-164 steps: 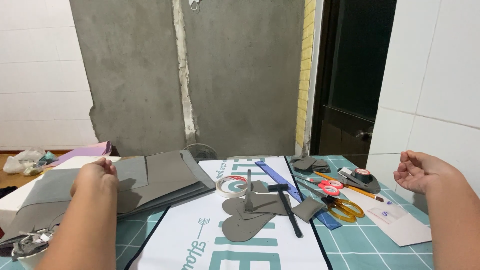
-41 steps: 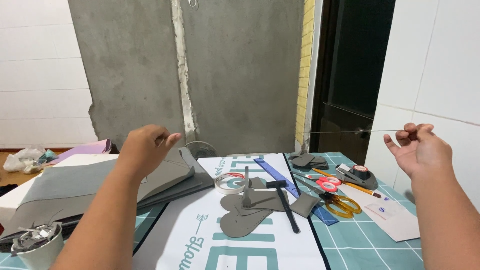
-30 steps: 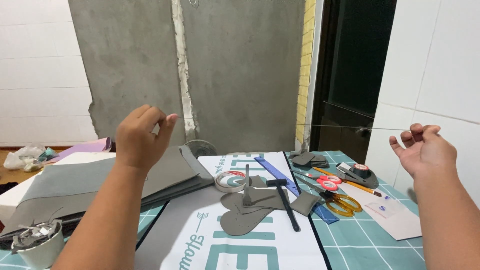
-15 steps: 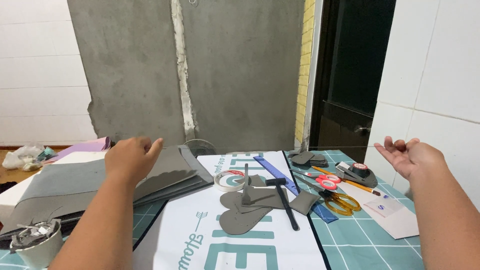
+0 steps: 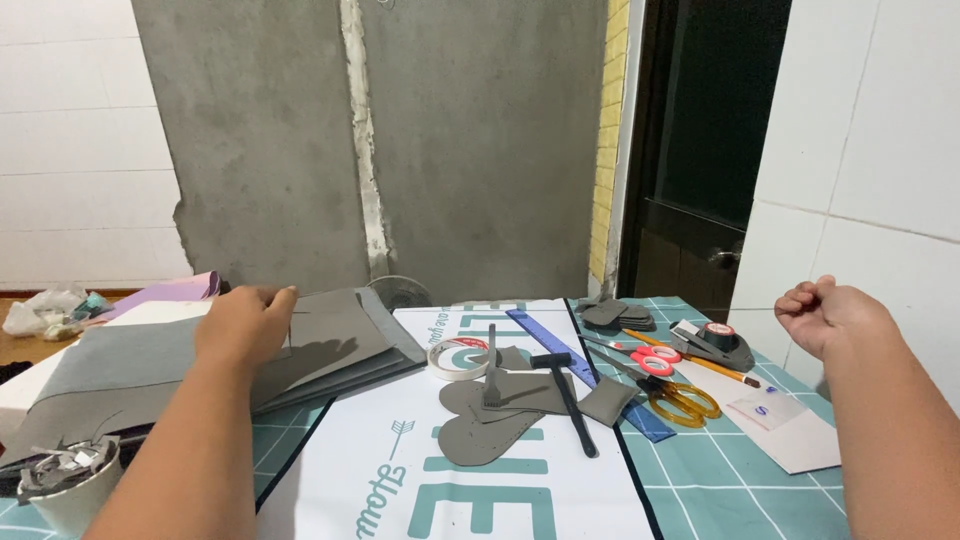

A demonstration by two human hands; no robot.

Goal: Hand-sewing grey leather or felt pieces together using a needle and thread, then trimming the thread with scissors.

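My left hand (image 5: 245, 325) rests, back up, on a stack of grey sheets (image 5: 330, 345) at the left, fingers curled down on the top sheet; its grasp is hidden. My right hand (image 5: 828, 315) hovers at the right above the table, closed into a fist, with a thin thread (image 5: 778, 308) sticking out on its left side. Between the hands lie cut grey pieces (image 5: 490, 430), a metal pronged punch (image 5: 491, 375), a black hammer (image 5: 566, 395) and a tape roll (image 5: 458, 358) on a white printed mat (image 5: 450, 480).
A blue ruler (image 5: 585, 372), red-handled scissors (image 5: 650, 356), yellow-handled scissors (image 5: 685, 400), a pencil, a small dark gadget (image 5: 715, 342) and white paper (image 5: 795, 432) lie on the teal cutting mat (image 5: 720, 490). A white cup of scraps (image 5: 70, 485) stands at the front left. A concrete wall rises behind.
My left hand came down from chest height onto the grey sheets. My right hand dropped slightly and closed from spread fingers into a fist. The thread stretched between the hands no longer shows.
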